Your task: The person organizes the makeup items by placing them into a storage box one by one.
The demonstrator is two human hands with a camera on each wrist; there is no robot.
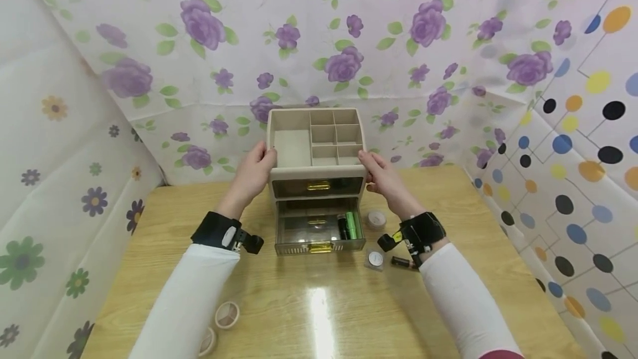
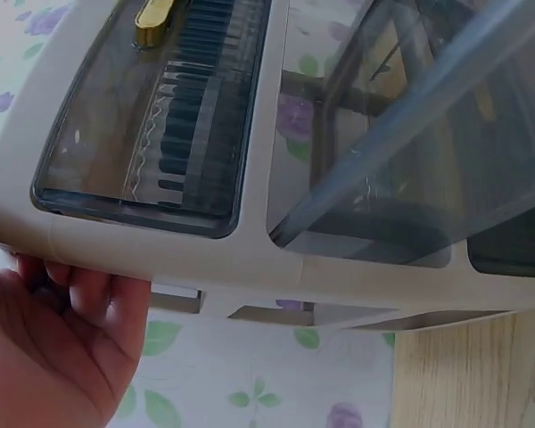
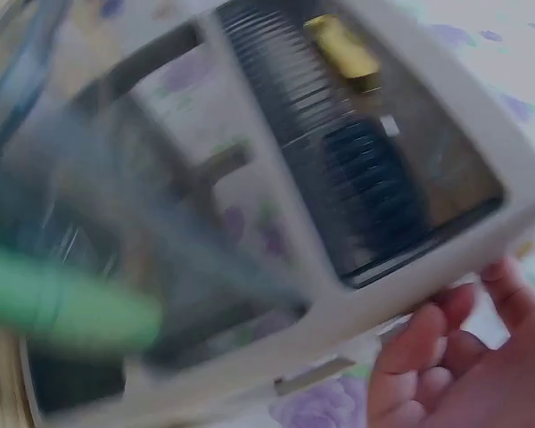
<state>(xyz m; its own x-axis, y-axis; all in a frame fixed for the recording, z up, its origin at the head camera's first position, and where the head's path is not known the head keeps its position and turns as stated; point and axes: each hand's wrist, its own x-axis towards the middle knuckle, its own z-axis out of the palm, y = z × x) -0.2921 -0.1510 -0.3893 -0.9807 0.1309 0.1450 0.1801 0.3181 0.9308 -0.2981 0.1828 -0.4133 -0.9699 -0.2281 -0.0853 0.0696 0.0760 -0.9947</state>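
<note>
A beige cosmetic organizer (image 1: 319,170) with divided top compartments stands against the cloth at the table's back. My left hand (image 1: 253,172) grips its left side near the top, the thumb at the rim. On the opposite side my right hand (image 1: 387,177) holds the upper edge, its curled fingers showing below the edge in the right wrist view. The upper drawer (image 1: 294,188) is closed; black combs (image 3: 374,187) show through its clear front. Below it a clear drawer (image 1: 294,249) is pulled out, with a green tube (image 1: 351,226) and a black tube (image 1: 342,227) at its right end.
Right of the organizer lie a round jar (image 1: 376,219), a small white-topped container (image 1: 375,259) and a dark tube (image 1: 401,262). Two round palettes, one a three-part palette (image 1: 227,315), lie near the left forearm. Patterned cloth (image 1: 344,65) walls in the wooden table (image 1: 279,298).
</note>
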